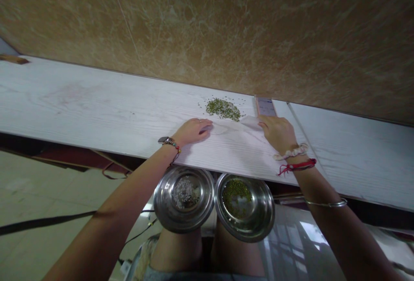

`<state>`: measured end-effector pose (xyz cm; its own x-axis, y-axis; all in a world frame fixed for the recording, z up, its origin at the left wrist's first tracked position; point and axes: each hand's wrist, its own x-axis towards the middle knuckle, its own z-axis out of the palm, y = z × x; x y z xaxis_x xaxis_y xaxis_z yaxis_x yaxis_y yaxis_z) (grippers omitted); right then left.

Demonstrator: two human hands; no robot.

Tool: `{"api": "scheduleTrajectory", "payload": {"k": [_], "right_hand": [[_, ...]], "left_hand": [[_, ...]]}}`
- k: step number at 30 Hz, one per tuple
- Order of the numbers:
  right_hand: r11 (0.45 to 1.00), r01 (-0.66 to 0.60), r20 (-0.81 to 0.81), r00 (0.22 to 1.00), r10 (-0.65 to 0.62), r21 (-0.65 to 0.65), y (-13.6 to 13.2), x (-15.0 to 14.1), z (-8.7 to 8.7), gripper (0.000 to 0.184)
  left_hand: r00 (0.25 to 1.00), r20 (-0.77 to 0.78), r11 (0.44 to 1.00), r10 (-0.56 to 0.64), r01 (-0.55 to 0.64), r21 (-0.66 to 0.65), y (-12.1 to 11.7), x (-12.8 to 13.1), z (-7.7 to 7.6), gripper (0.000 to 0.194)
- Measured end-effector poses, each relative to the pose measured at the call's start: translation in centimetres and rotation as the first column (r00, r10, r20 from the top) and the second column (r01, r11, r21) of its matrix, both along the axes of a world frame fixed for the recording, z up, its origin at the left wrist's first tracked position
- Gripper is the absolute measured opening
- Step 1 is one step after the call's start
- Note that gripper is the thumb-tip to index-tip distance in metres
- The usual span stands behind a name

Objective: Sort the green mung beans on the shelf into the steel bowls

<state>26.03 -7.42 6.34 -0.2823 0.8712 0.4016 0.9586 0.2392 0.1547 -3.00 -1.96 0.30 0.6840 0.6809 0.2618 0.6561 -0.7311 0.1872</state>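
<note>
On the white wood-grain board lies a loose pile of green mung beans (224, 108), with pale grains mixed in and strays around it. Just in front of the pile, a thin white sheet like paper (251, 121) spans between both hands. My left hand (195, 131) pinches its left end between thumb and fingers. The right end is gripped by my right hand (277, 132). Below the board's edge, a steel bowl of white rice-like grains (186, 192) sits beside a steel bowl of mung beans (237, 197), both at my knees.
The narrow white board (97, 104) runs along a brown marbled wall (194, 26). A small framed bluish panel (265, 106) is beyond my right hand. At the far left lies a brown wooden piece (13, 59). A black strap (48, 223) crosses at lower left.
</note>
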Motion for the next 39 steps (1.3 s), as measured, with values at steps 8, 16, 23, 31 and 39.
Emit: {"api": "scheduleTrajectory", "payload": {"k": [8,16,23,31,39], "right_hand": [[0.999,-0.023,-0.017,1.000,0.023,0.024,0.2,-0.1,-0.4,0.027],[0.997,-0.039,-0.027,0.999,0.041,0.059,0.3,-0.1,-0.5,0.027],[0.998,-0.053,-0.029,0.998,0.053,0.027,0.0,-0.2,-0.5,0.027],[0.999,-0.036,-0.016,0.999,0.036,0.017,-0.6,-0.4,0.1,0.027],[0.995,-0.075,-0.013,0.997,0.076,0.070,-0.6,-0.1,-0.4,0.024]], "left_hand": [[1.000,-0.009,1.000,0.008,-0.008,-0.018,-0.1,0.0,0.2,0.038],[1.000,0.001,1.000,-0.005,0.005,-0.003,0.0,0.0,0.1,0.036],[1.000,0.001,1.000,0.008,-0.008,-0.027,-0.2,0.1,0.3,0.036],[1.000,0.001,1.000,0.001,-0.001,-0.013,-0.1,0.1,0.3,0.036],[1.000,-0.017,0.999,0.008,-0.009,-0.042,-0.2,0.1,0.5,0.038]]}}
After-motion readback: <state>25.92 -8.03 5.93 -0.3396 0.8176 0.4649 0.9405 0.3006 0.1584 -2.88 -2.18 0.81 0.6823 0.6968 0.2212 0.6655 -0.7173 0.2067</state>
